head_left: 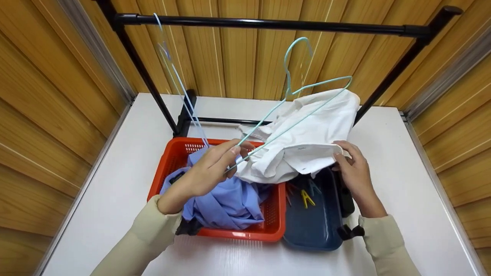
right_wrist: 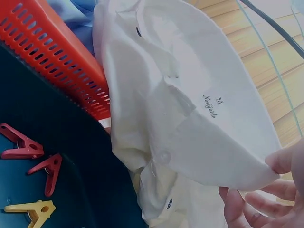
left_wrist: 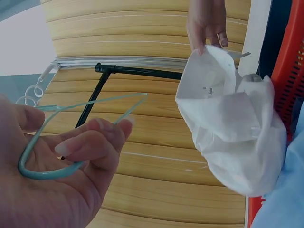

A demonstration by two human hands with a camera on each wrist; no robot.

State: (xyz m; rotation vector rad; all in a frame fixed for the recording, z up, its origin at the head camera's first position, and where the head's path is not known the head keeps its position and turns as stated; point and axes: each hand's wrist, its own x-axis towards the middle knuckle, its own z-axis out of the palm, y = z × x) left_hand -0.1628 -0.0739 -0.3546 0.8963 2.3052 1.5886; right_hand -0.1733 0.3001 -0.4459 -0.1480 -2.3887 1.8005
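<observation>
My left hand (head_left: pixel 215 165) holds a light teal wire hanger (head_left: pixel 264 119) by one end, its hook pointing up toward the bar. In the left wrist view, the hanger's bent end (left_wrist: pixel 42 173) lies across the palm within curled fingers. A white shirt (head_left: pixel 314 119) hangs bunched to the right, partly behind the hanger in the head view. My right hand (head_left: pixel 355 172) pinches the edge of its collar (right_wrist: pixel 228 156) between thumb and fingers. Black lettering and a size mark show inside the collar, and a button sits near the front.
A red basket (head_left: pixel 282 226) holds blue cloth (head_left: pixel 234 203). Beside it, a dark blue bin (head_left: pixel 314 234) contains red, yellow and teal clothes pegs (head_left: pixel 305 198). A black rack bar (head_left: pixel 268 23) spans the back, with a pale blue hanger (head_left: pixel 188 99) hanging at its left.
</observation>
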